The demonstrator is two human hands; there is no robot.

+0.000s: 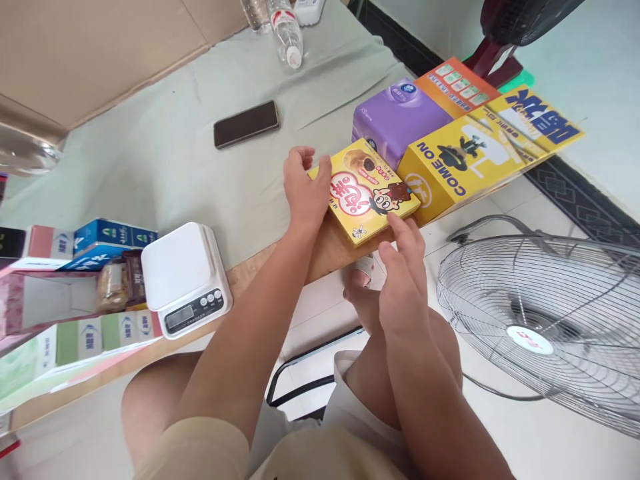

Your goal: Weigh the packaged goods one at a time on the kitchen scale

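A flat yellow snack box with a cartoon face and red lettering lies at the table's front edge, its right end against a bigger yellow "COME ON" box. My left hand is at the snack box's left end, thumb along its edge and fingers apart. At the front right corner of that box is my right hand, fingers stretched and fingertips at the edge, thumb held away. Neither hand is wrapped round the box, which rests on the table. Behind it stands a purple tissue pack.
An orange box stands behind the tissue pack. On the cloth lie a phone and a plastic bottle. To the left are a white kitchen scale and a pink-walled bin with packaged goods. A floor fan stands right.
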